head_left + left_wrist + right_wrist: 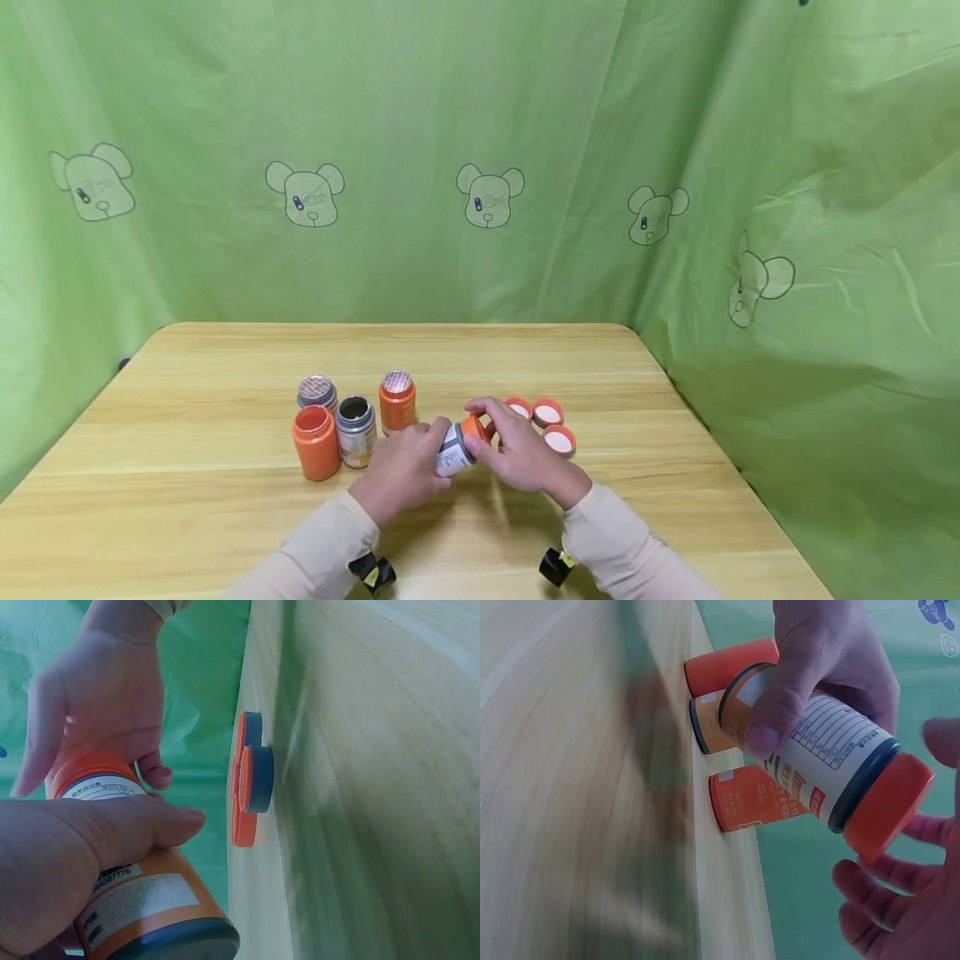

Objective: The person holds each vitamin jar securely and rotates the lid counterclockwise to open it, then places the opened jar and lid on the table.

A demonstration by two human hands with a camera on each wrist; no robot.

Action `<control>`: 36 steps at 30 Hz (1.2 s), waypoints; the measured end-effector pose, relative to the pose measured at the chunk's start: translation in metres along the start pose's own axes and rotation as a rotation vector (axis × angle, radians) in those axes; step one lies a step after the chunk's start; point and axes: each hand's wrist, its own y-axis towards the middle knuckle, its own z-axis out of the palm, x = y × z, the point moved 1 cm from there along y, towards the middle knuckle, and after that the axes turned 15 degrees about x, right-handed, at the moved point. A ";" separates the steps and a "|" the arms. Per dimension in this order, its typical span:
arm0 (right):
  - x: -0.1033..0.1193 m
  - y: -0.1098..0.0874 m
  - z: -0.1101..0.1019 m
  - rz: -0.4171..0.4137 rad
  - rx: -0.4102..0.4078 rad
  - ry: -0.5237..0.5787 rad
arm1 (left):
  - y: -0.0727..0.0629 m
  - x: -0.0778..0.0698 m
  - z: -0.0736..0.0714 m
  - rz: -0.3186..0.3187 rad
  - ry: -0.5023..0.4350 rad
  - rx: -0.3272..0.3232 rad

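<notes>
In the head view my left hand [408, 467] holds a grey, white and orange supplement bottle [452, 454], tilted above the table. Its orange cap [474, 428] is on and points toward my right hand [525, 450]. The right wrist view shows the left thumb [780, 712] lying along the label, and the right fingers [900, 885] spread loosely around the cap, with the thumb apart from it. Left of the hands stand two orange bottles [316, 450] [397, 408] and two grey ones [356, 437] [318, 390], all uncapped. Two of these have foil-like tops; two show open mouths.
Three loose caps [558, 440] lie beside the right hand, white linings up. Everything rests on a wood-grain table [187, 517]. Green curtains [390, 92] with bear-head drawings hang behind the table and along its sides.
</notes>
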 end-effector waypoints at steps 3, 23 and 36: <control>0.001 0.001 0.001 0.060 0.011 0.012 | 0.000 0.000 0.001 0.007 0.004 -0.007; 0.004 0.001 0.000 0.105 0.011 0.064 | -0.001 0.000 0.000 0.004 -0.008 0.004; -0.001 -0.002 -0.002 -0.020 0.038 0.056 | -0.001 0.001 -0.002 -0.005 -0.023 0.013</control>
